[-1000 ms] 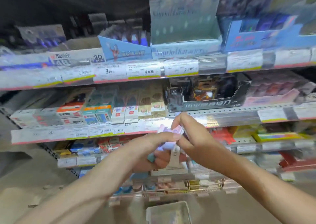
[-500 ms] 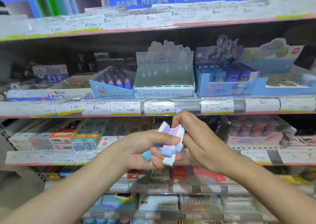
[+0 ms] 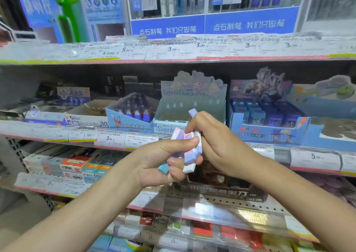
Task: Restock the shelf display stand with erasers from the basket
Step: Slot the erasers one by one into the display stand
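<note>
Stationery shelves [image 3: 115, 140] behind, left hand [image 3: 163, 159] clenched around pastel erasers [image 3: 189, 151], right hand [image 3: 213, 138] pinching one lilac eraser [image 3: 193, 113].

Tiered shop shelving [image 3: 192, 59] — price-tag strips [image 3: 173, 49], blurred.

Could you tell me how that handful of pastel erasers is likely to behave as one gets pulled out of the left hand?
The erasers look like small stiff blocks, probably light. They sit fanned and uneven in the left hand, so neighbours may shift or drop as the right hand draws one out. Their flat faces suggest they would not roll.
</note>
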A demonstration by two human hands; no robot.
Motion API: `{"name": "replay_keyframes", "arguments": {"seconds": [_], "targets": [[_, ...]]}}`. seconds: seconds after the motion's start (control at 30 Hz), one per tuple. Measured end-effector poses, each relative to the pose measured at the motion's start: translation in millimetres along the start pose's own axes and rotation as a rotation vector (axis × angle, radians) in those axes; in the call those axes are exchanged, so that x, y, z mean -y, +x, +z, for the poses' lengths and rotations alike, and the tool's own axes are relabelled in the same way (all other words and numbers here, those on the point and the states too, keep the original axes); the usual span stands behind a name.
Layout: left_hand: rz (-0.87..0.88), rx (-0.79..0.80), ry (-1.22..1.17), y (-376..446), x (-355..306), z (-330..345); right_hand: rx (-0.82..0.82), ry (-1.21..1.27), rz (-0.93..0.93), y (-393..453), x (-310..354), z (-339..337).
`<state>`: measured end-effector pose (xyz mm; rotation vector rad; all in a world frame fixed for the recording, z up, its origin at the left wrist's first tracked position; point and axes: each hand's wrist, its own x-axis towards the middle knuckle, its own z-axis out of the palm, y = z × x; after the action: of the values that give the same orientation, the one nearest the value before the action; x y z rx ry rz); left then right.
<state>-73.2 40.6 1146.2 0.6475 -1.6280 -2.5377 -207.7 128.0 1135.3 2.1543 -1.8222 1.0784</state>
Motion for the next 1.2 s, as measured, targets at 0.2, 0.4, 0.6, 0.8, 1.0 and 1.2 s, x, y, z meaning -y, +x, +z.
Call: {"name": "replay_keyframes", "arguments": {"seconds": [0.2, 0.4, 0.6, 0.8, 1.0, 1.2], "targets": [[0.004, -0.004, -0.026, -9, -9, -18, 0.066, 0.035, -0.026, 23, 3, 3], [0.038, -0.010, -0.018, -17, -27, -45, -0.022, 0.254, 0.112, 52, 9, 15], [0.254, -0.172, 0.296, -22, -45, -63, -0.096, 0.480, 0.407, 81, 0, 18], [0.252, -0.257, 0.398, -23, -61, -98, -0.112, 0.681, 0.667, 96, -8, 16], [0.278, -0.251, 0.402, -20, -67, -116, -0.156, 0.751, 0.738, 106, -18, 14], [0.286, -0.243, 0.439, -15, -69, -118, -0.144, 0.323, 0.671, 123, -19, 0]]}}
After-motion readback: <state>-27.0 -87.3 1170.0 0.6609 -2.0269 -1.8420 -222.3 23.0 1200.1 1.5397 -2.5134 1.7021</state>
